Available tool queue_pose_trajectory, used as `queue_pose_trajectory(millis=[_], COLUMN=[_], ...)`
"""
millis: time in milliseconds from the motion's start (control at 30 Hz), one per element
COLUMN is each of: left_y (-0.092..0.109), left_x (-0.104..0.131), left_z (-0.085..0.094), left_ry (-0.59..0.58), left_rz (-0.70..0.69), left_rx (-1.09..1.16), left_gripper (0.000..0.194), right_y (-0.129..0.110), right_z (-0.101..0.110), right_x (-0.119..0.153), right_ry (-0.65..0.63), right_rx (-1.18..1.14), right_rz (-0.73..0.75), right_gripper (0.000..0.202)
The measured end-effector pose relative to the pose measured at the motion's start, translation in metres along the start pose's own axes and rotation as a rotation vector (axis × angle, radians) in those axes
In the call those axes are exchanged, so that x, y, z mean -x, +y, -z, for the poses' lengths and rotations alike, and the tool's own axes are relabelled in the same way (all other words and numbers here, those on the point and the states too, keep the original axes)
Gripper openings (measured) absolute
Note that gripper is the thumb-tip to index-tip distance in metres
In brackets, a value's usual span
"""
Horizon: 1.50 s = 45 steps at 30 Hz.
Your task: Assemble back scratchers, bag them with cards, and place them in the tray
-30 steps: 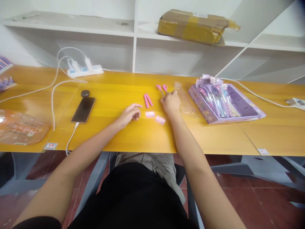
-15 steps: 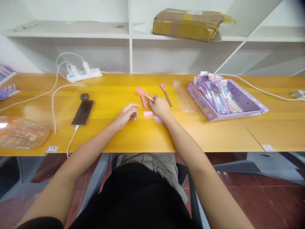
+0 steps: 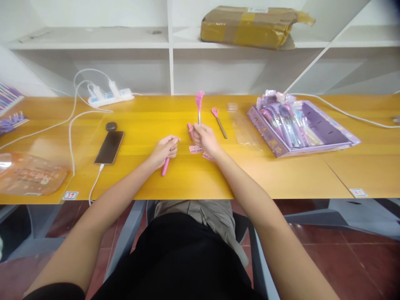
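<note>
My left hand (image 3: 165, 151) is closed round a pink handle (image 3: 166, 166), whose lower end sticks out below the fingers. In my right hand (image 3: 204, 136) is the metal shaft of a pink claw-headed stick (image 3: 199, 102), held upright with the claw at the top. Just left of my right fingers, another pink piece (image 3: 190, 130) lies on the table. A second pink claw on a metal shaft (image 3: 220, 123) rests to the right. Below my right hand lie two small pink labels (image 3: 195, 149), one partly covered.
A purple box (image 3: 328, 125) of wrapped items stands right, beside a clear plastic sleeve (image 3: 245, 129). On the left are a phone (image 3: 109, 147), a black case (image 3: 111, 126), an orange pouch (image 3: 34, 175), cables and a power strip (image 3: 111, 98). A taped carton (image 3: 246, 27) sits on the shelf.
My left hand has closed on a pink handle. My right hand has raised the claw-headed stick and turned it from slanting left to upright.
</note>
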<state>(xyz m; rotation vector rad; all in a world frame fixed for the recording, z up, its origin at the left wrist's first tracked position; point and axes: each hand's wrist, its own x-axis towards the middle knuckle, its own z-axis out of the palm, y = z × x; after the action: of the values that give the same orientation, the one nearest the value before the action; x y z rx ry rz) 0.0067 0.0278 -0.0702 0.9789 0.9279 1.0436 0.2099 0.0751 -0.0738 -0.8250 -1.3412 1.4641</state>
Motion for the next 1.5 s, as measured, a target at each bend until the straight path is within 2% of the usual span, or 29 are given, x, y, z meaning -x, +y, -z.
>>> queue_pose_trajectory(millis=[133, 233, 300, 367, 433, 467, 533, 700, 767, 867, 967, 1067, 1200, 1300, 1400, 1500], left_y=[0.007, 0.009, 0.008, 0.006, 0.005, 0.004, 0.002, -0.005, -0.009, -0.011, -0.007, 0.001, 0.005, 0.004, 0.002, -0.003], left_x=[0.001, 0.000, 0.000, 0.004, 0.010, 0.012, 0.016, 0.014, 0.012, 0.012, 0.012, 0.009, 0.008, 0.009, 0.009, 0.009], left_z=[-0.001, -0.001, 0.000, 0.000, 0.000, 0.000, -0.001, -0.006, -0.008, -0.009, -0.009, -0.009, -0.007, -0.004, -0.004, -0.010], left_ry=[0.001, 0.034, 0.079, 0.126, 0.150, 0.153, 0.100, -0.265, -0.299, -0.226, -0.022, 0.206, 0.401, 0.430, 0.402, 0.323], left_rz=[0.018, -0.052, -0.200, -0.424, -0.616, -0.663, -0.645, -0.291, -0.250, -0.344, -0.447, -0.547, -0.640, -0.634, -0.618, -0.601], left_rx=[0.027, 0.066, 0.058, -0.006, -0.108, -0.160, -0.266, -0.662, -0.726, -0.604, -0.361, -0.173, -0.080, -0.094, -0.117, -0.012], left_gripper=[0.012, 0.012, 0.022, 0.033, 0.046, 0.051, 0.056, 0.041, 0.040, 0.052, 0.056, 0.049, 0.048, 0.042, 0.034, 0.035], right_y=[-0.005, -0.010, -0.009, -0.005, 0.000, 0.002, 0.004, 0.000, -0.002, -0.002, 0.000, 0.001, 0.003, 0.008, 0.014, 0.018], right_z=[0.015, 0.017, 0.012, 0.005, -0.001, -0.002, -0.003, 0.006, 0.009, 0.012, 0.009, -0.003, -0.028, -0.042, -0.046, -0.042], right_x=[-0.003, 0.001, 0.005, 0.007, 0.008, 0.007, 0.006, 0.005, 0.004, 0.004, 0.007, 0.014, 0.025, 0.028, 0.028, 0.025], right_ry=[0.114, 0.105, 0.069, 0.039, 0.045, 0.062, 0.120, 0.221, 0.226, 0.205, 0.118, -0.059, -0.348, -0.449, -0.444, -0.408], right_rx=[0.024, 0.109, 0.166, 0.206, 0.229, 0.234, 0.230, 0.171, 0.145, 0.147, 0.255, 0.390, 0.541, 0.618, 0.666, 0.661], right_rz=[0.016, 0.033, 0.051, 0.061, 0.088, 0.110, 0.160, 0.153, 0.146, 0.160, 0.161, 0.130, 0.119, 0.146, 0.165, 0.190], right_gripper=[0.069, 0.068, 0.068, 0.068, 0.069, 0.070, 0.071, 0.071, 0.071, 0.071, 0.071, 0.066, 0.056, 0.054, 0.056, 0.050])
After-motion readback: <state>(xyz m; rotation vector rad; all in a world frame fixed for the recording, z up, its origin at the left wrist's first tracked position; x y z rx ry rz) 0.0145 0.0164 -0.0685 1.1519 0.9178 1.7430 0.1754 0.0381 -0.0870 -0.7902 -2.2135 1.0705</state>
